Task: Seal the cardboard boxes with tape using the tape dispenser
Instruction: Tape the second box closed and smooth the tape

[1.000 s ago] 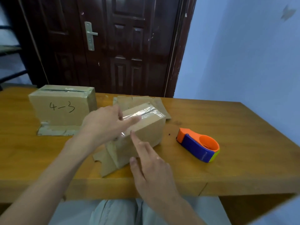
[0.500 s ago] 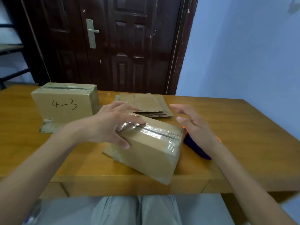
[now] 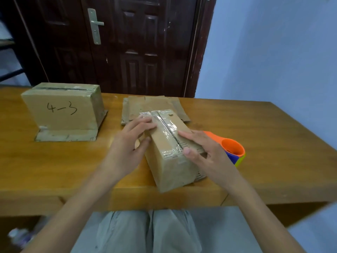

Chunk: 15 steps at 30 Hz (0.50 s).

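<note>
cardboard box [image 3: 171, 157], long and narrow, stood near the front edge of the wooden table [image 3: 273, 143], one end turned toward the person. its top seam ran lengthwise and was covered by a strip of clear tape [image 3: 166, 128], glossy and wrinkled, which folded down over the near end; exposed corrugated edges showed beside the seam at that end. the sides were plain brown and slightly worn.

the left hand [image 3: 131, 143] lay against the box's left upper edge, fingers extended across the taped top and thumb set against the left side wall, a loose clasp rather than a closed grip. the right hand [image 3: 202, 152] rested flat on the right half of the top, fingers straight along the tape and thumb on the near end, holding nothing.

just right of the right hand, partly hidden behind it, lay the tape dispenser [image 3: 231, 148], orange with blue and yellow-green parts. beyond the left fingertips lay flattened cardboard [image 3: 145, 105]. far left of the left hand stood a second box [image 3: 62, 106] marked "4-3".
</note>
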Each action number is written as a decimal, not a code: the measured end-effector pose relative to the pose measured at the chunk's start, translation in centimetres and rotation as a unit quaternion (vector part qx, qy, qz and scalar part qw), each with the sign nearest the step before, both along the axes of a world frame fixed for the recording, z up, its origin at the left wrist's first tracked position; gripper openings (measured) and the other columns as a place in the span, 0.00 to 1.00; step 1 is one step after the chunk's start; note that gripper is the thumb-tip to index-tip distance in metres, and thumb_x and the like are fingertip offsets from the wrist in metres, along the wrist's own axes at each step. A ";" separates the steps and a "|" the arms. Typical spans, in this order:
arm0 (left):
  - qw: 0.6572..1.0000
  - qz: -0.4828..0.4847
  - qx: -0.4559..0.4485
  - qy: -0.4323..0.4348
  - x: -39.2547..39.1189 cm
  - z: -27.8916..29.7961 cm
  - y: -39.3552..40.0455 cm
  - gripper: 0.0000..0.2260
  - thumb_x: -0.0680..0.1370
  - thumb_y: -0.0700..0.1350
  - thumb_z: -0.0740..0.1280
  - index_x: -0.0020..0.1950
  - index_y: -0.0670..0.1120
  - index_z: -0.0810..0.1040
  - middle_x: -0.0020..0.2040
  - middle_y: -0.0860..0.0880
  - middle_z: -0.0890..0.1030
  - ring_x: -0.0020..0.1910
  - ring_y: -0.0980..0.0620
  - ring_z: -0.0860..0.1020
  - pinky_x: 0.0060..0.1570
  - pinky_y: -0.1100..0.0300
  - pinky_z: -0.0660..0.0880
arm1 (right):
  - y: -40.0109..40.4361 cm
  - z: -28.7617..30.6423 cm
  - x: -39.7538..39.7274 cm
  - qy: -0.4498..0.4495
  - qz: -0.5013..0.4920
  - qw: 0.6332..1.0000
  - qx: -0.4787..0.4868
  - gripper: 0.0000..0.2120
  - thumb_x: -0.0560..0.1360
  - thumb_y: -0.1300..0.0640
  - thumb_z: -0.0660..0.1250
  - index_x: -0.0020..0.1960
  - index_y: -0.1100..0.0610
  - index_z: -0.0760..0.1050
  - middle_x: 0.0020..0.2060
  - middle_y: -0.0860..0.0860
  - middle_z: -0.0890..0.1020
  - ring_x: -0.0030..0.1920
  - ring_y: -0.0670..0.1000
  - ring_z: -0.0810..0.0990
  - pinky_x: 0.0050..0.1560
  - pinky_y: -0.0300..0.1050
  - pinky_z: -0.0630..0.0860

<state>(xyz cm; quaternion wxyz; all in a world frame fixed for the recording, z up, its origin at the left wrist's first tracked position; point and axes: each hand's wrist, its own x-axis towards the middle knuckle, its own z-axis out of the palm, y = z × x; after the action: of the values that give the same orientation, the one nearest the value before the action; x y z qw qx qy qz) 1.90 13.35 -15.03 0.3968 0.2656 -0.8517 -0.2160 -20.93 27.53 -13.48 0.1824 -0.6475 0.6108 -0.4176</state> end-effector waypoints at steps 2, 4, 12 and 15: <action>0.997 -0.015 0.070 0.002 -0.1 0.4 1.2 0.21 0.84 0.60 0.60 0.75 0.56 0.76 0.82 0.56 0.65 0.82 0.61 0.58 0.77 0.54 0.65 | 0.1 -0.1 0.9 -0.011 -0.019 1.000 -0.004 0.27 0.78 0.32 0.66 0.74 0.37 0.74 0.73 0.38 0.73 0.74 0.41 0.71 0.70 0.47 0.75; 0.993 -0.032 0.116 -0.017 -0.4 0.7 2.7 0.27 0.79 0.71 0.56 0.76 0.64 0.71 0.85 0.60 0.53 0.82 0.65 0.52 0.73 0.64 0.60 | 0.2 -0.3 2.1 -0.030 -0.031 0.999 -0.006 0.25 0.78 0.32 0.67 0.73 0.37 0.74 0.73 0.36 0.72 0.72 0.41 0.72 0.67 0.49 0.78; 0.948 -0.044 0.304 0.081 -2.4 1.7 5.2 0.39 0.77 0.51 0.75 0.82 0.65 0.57 0.81 0.72 0.40 0.80 0.67 0.49 0.71 0.60 0.70 | 0.5 -0.1 4.9 -0.166 -0.054 0.985 0.009 0.19 0.87 0.55 0.57 0.70 0.38 0.77 0.71 0.36 0.71 0.74 0.35 0.66 0.75 0.45 0.67; 0.921 -0.067 0.359 0.138 -2.4 1.7 5.1 0.41 0.78 0.41 0.75 0.81 0.70 0.59 0.80 0.76 0.43 0.80 0.66 0.52 0.70 0.55 0.75 | 0.5 -0.5 6.0 -0.198 -0.074 0.977 0.007 0.18 0.83 0.45 0.59 0.71 0.30 0.71 0.71 0.32 0.70 0.75 0.40 0.67 0.76 0.56 0.68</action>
<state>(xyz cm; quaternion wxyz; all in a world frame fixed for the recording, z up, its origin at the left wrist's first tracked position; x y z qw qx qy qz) -0.46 18.48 -13.33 0.3732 0.2999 -0.6696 -0.5678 -14.90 27.99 -14.00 0.2728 -0.5036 0.6116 -0.5458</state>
